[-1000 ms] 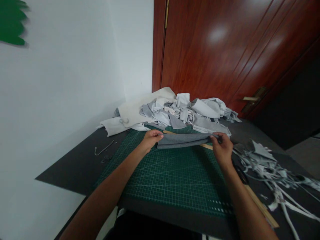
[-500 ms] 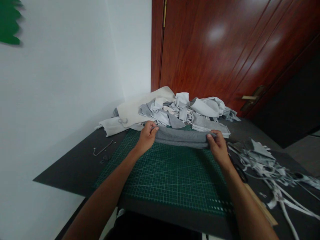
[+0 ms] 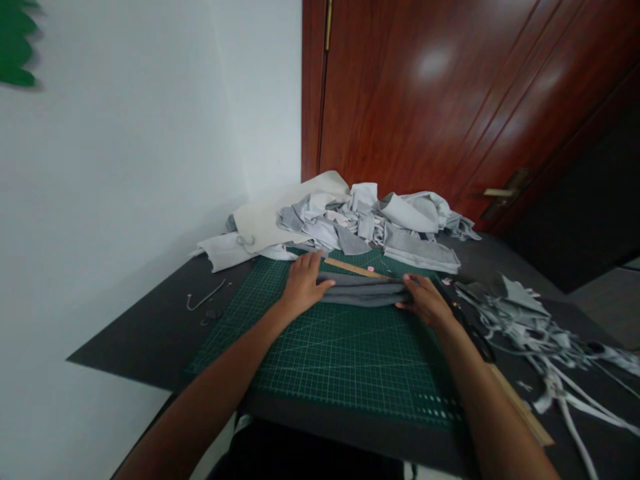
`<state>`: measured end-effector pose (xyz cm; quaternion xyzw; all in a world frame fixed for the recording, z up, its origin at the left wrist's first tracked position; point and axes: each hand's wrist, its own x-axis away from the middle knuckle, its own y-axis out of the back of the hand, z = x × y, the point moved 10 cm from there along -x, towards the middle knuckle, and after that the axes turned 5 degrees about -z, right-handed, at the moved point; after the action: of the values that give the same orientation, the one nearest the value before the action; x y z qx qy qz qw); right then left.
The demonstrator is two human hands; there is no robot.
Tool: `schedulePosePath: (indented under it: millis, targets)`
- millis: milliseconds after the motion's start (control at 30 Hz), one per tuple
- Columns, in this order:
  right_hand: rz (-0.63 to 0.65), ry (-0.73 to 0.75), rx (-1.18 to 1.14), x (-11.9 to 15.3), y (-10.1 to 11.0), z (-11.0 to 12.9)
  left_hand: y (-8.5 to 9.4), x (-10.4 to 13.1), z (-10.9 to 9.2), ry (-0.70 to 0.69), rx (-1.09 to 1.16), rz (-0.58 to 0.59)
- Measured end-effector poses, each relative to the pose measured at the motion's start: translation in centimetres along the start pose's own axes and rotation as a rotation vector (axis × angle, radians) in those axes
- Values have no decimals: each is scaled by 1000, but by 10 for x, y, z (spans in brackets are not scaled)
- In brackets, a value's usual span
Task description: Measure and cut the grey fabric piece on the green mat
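Observation:
A folded strip of dark grey fabric (image 3: 365, 291) lies across the upper part of the green cutting mat (image 3: 340, 353). At its left end is my left hand (image 3: 303, 283), with fingers apart and the thumb resting on the cloth. My right hand (image 3: 424, 298) is at the other end, its thumb and fingers around the fabric's edge. Just behind the strip, a wooden ruler (image 3: 350, 267) lies on the mat with a small pink piece (image 3: 371, 269) beside it.
Behind the mat is a heap of white and grey fabric (image 3: 325, 220) against the wall and door. Tangled scraps (image 3: 530, 323) lie on the right, near a wooden strip (image 3: 523, 410). A hooked wire (image 3: 205, 298) is on the left.
The grey strip has come down onto the mat and slightly nearer. My left hand has loosened its pinch and spread its fingers. The ruler and pink piece now show behind the fabric.

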<state>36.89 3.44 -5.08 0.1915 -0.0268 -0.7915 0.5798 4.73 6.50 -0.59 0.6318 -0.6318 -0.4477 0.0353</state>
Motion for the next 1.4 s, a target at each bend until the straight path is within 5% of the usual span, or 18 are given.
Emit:
schedulePosePath:
  millis: [100, 233, 300, 400, 467, 567, 933, 1100, 1233, 1333, 1400]
  targets:
    - [-116, -76, 104, 2, 8, -5, -21, 17, -41, -319, -179, 210]
    - [-240, -13, 249, 8, 13, 16, -52, 35, -48, -358, -290, 430]
    - [-212, 167, 348, 15, 0, 44, -56, 36, -48, -348, -320, 420]
    - [60, 441, 403, 38, -52, 77, -57, 36, -49, -346, -303, 414]
    - [236, 476, 441, 55, -85, 80, -55, 35, -50, -330, -276, 406]
    - [308, 474, 604, 68, -112, 74, -51, 34, -52, -309, -208, 381]
    - [268, 518, 918, 72, -113, 87, -46, 31, -46, -253, -289, 351]
    - [275, 516, 915, 81, -120, 95, -46, 39, -71, -422, -307, 366]
    - [195, 403, 743, 70, -103, 93, -21, 36, -86, -479, -227, 141]
    - [176, 277, 409, 58, -86, 90, 11, 26, -75, -307, -58, -164]
    - [247, 174, 161, 56, -86, 88, 19, 20, -53, -100, 165, -259]
